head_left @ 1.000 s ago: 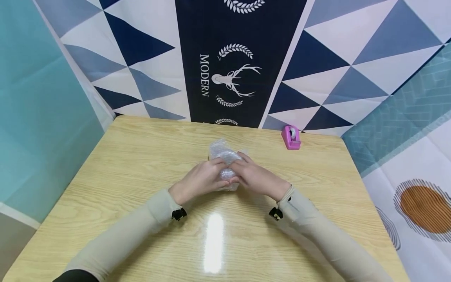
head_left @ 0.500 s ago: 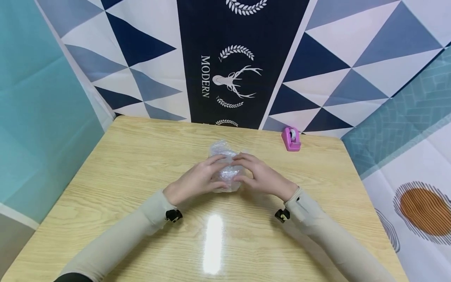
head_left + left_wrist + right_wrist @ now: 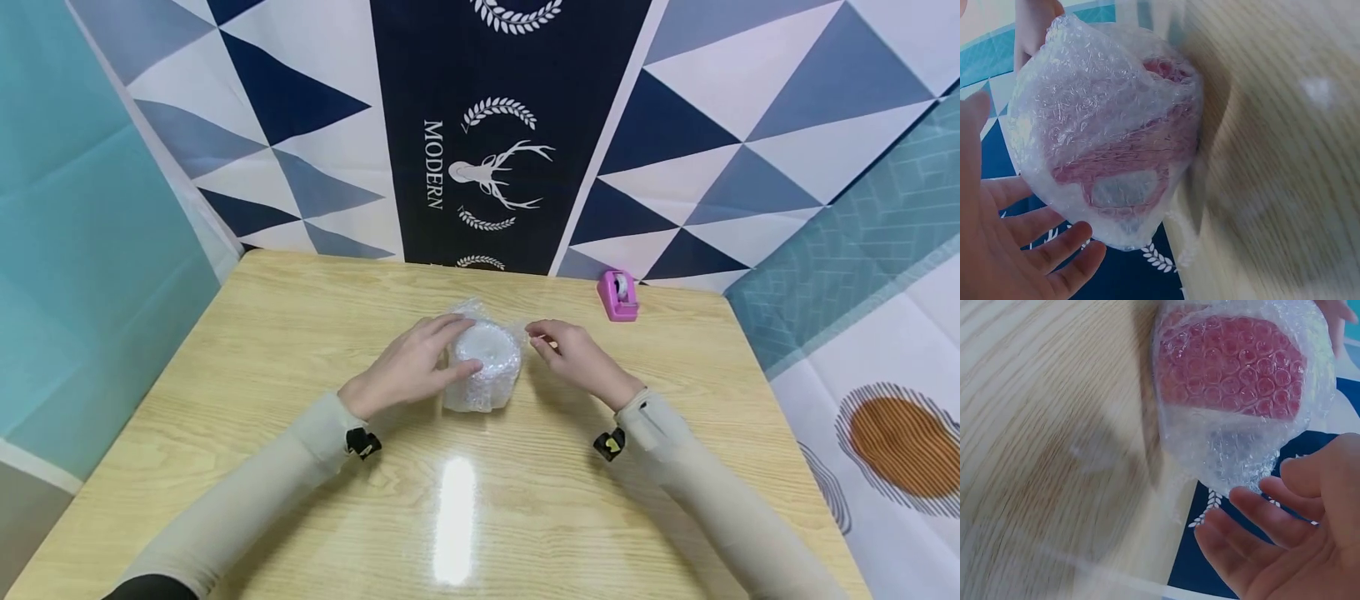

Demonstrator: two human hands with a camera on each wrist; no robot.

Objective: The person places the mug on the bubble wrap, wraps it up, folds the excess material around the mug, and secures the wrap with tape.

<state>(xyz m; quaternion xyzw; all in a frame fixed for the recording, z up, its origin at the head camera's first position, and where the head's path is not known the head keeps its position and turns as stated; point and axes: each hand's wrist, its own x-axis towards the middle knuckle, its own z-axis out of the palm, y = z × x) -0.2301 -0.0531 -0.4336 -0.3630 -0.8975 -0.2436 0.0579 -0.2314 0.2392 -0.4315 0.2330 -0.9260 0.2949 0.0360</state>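
A round object wrapped in bubble wrap (image 3: 487, 367) sits on the wooden table, with red and white showing through the wrap. In the left wrist view the bundle (image 3: 1110, 131) has folded layers and a red shape around a pale patch. My left hand (image 3: 408, 362) lies along its left side, thumb and fingers spread and lightly bent over the rim. On the other side is my right hand (image 3: 573, 354), its fingertips right at a loose flap on the bundle's right. The right wrist view shows its fingers (image 3: 1260, 515) loosely bent by the wrap's edge.
A pink tape dispenser (image 3: 618, 296) with a roll of tape stands at the table's back right. Behind the wooden table (image 3: 337, 317) hangs a patterned cloth (image 3: 487, 167) with triangles and a deer head. Bright light reflects off the table's front middle.
Both hands were together on top of the bundle and have spread apart. The left has moved to its left side, the right to the flap on its right, uncovering the top.
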